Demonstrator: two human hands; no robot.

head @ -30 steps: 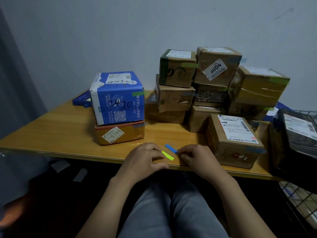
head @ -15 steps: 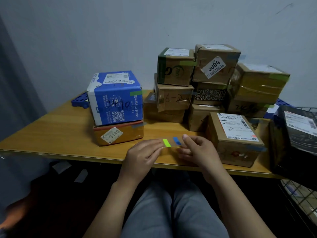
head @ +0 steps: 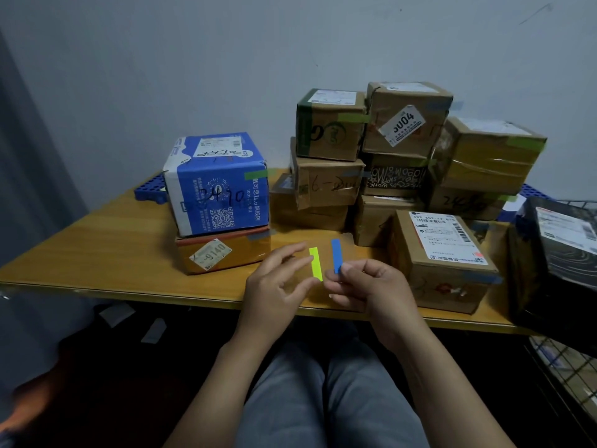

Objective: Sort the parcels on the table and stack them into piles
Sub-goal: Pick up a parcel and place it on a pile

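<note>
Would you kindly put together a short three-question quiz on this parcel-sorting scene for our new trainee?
1. True or false: the blue-and-white printed carton sits on top of the flat orange-brown cardboard box labelled 9140.
2. Fill the gap: the left hand pinches a narrow ___ strip.
3. Which hand pinches the lower end of the narrow blue strip? A. left hand. B. right hand. C. neither.

Key
1. True.
2. yellow-green strip.
3. B.
</note>
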